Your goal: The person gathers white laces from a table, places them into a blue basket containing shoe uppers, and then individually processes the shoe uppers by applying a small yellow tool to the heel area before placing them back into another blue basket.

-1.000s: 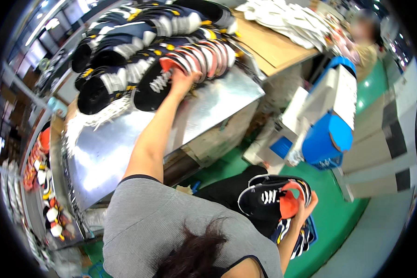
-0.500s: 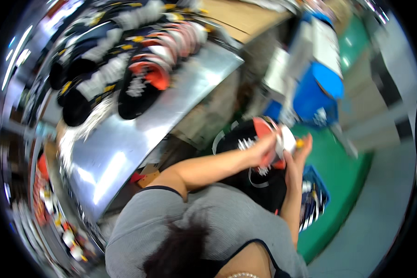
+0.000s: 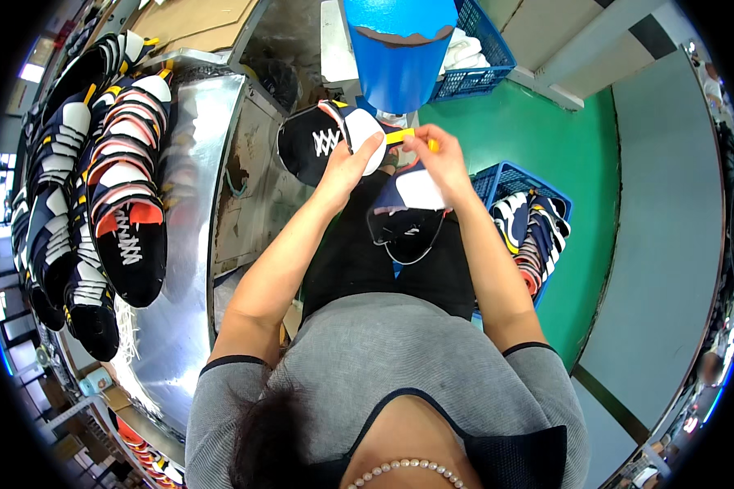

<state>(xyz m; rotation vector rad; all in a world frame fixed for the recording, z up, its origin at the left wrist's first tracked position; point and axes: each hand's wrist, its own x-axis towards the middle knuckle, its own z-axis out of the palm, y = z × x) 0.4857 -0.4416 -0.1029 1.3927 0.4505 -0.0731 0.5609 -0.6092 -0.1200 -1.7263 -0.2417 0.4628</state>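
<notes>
My left hand [image 3: 347, 167] is closed around a shoe upper [image 3: 306, 147] with a black toe, white laces and a white heel part. The toe of that upper points left. A yellow heel tab [image 3: 400, 136] sticks out of it to the right, pinched at its end by the fingers of my right hand [image 3: 444, 163]. Below the right hand hangs a second shoe upper [image 3: 416, 191], navy and white, its black toe lowest and a loop of thin cord under it. Another bit of yellow shows at the right fingers. Part of the second upper's top is hidden by them.
At left, rows of nested shoe uppers [image 3: 126, 179] lie on a shiny metal table [image 3: 192, 244]. A blue cylindrical bin [image 3: 400, 65] stands ahead. Behind it is a blue basket [image 3: 473, 81] with white cloth. Another blue basket [image 3: 563, 196] holding uppers sits on the green floor [image 3: 587, 236] at right.
The view has swung, and the table now lies farther left. My hands have moved apart slightly, and the yellow tab stretches between them. The earlier frame is blurred.
</notes>
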